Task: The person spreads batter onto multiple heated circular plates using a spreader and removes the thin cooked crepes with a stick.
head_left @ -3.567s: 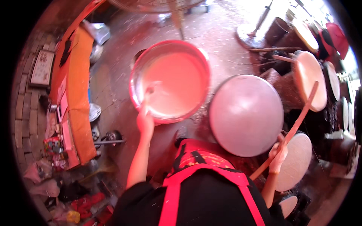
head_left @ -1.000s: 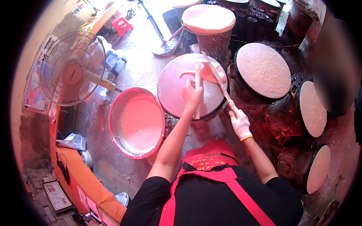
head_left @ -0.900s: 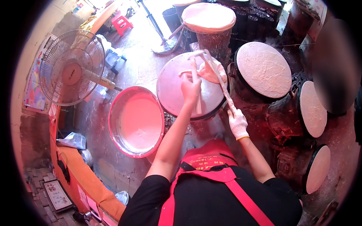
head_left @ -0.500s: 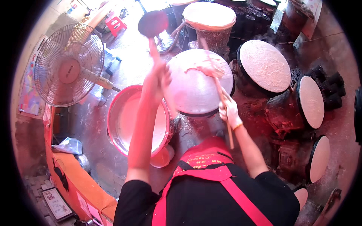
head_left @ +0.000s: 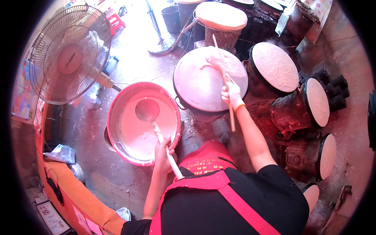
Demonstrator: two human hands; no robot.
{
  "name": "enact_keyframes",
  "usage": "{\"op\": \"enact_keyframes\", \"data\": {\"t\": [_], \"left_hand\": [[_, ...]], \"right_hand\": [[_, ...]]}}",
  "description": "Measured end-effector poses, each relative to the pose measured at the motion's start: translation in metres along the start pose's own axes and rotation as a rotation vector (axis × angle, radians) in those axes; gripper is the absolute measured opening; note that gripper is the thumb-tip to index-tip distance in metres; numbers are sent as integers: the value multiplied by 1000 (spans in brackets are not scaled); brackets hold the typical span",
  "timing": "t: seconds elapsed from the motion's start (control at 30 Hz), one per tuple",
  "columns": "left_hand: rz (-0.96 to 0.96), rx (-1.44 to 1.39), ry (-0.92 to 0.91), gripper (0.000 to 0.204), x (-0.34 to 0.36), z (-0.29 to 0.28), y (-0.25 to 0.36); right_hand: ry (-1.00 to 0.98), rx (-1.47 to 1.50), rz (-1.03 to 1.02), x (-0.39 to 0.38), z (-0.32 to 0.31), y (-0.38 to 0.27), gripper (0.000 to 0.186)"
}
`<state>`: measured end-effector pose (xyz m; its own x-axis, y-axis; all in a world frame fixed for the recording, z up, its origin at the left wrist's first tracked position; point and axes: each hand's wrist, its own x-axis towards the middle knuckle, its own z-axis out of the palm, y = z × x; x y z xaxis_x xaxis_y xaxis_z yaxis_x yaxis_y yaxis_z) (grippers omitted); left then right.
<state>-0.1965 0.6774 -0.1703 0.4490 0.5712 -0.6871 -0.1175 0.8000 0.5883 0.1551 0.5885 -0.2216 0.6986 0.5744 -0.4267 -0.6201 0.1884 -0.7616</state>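
Observation:
My left hand [head_left: 163, 152] is closed around the pale wrapped handle of a ladle [head_left: 147, 110]. The ladle's round bowl is over the pale batter [head_left: 131, 137] inside a wide pink-rimmed tub [head_left: 111, 131]; whether it touches the batter I cannot tell. To the right, my right hand [head_left: 232, 94], whitish as if gloved or floury, grips a thin wooden stick [head_left: 218, 53]. That stick slants across a round griddle [head_left: 197, 90]. A ragged patch of batter [head_left: 235, 67] lies on the griddle's far right part, beside and under the stick.
More round griddles covered with pale sheets curve down the right side, including a large griddle [head_left: 274, 66] and a smaller one [head_left: 317, 102]. A drum topped with a pale round stack [head_left: 221, 15] stands behind. A fan [head_left: 70, 58] rises at left, above an orange ledge [head_left: 74, 182].
My left hand has brought the ladle down from high above the floor to over the tub. My right hand keeps its hold on the stick, nearly in the same place over the griddle.

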Motion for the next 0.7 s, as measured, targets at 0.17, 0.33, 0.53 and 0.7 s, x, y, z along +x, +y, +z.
{"op": "enact_keyframes", "data": {"t": [0.17,0.33,0.53,0.7], "left_hand": [[-94,-99,52,14,11,-38,-5],[-80,91,106,18,0,-34,-4],[-63,122,159,18,13,-53,-20],[-81,94,134,27,11,-55,-24]], "right_hand": [[357,-81,-134,-70,-22,37,36],[230,-172,-70,-42,16,25,34],[-27,-384,101,-49,25,-1,35],[116,-316,-42,-66,-33,-2,36]]}}
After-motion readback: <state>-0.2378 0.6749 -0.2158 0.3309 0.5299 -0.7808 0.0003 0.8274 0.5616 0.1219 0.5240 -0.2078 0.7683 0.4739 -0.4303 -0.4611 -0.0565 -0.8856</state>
